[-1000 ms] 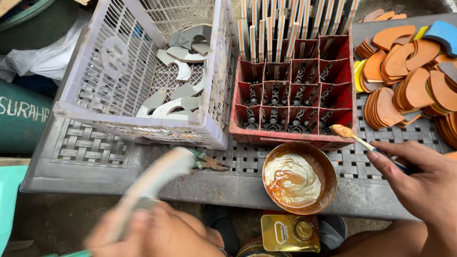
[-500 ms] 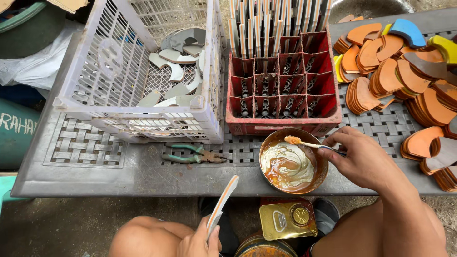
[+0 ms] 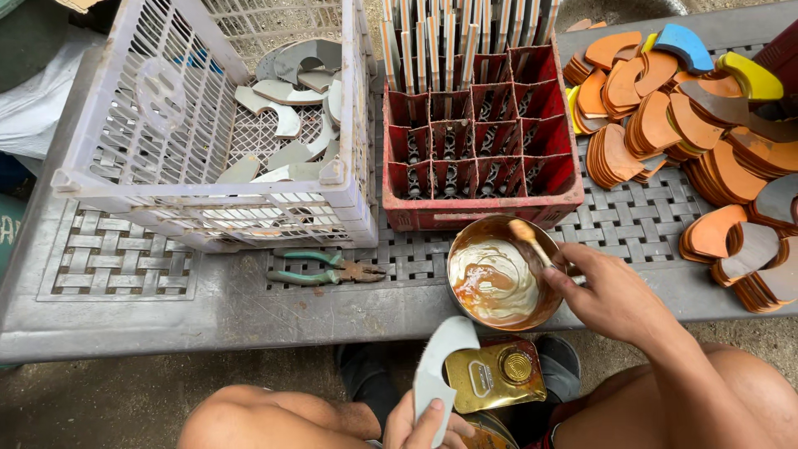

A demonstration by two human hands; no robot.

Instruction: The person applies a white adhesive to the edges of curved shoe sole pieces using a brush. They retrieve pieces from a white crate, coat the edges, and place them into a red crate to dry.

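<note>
Grey lattice bench (image 3: 125, 258), with white basket (image 3: 125, 125), red crate (image 3: 482, 150) and pliers (image 3: 324, 268) on top. Right hand (image 3: 611, 291) clamped on brush (image 3: 532, 241), tip inside glue bowl (image 3: 495, 283) at bench edge. Left hand (image 3: 424, 424) gripping curved grey piece (image 3: 440, 362) just below bowl.

Crowded bench top, with an open strip along its near edge

The pale plastic crate (image 3: 208, 133) and the red divided crate (image 3: 482, 141) stand side by side and wall off the back of the grey bench (image 3: 125, 324). In front of them, the green-handled pliers (image 3: 324, 268) and the round glue bowl (image 3: 497, 283) break up the near strip; left of the pliers it lies bare. Stacks of orange curved pieces (image 3: 665, 125) fill the right end. Below the edge, a brass-coloured tin (image 3: 495, 376) sits between the knees.
</note>
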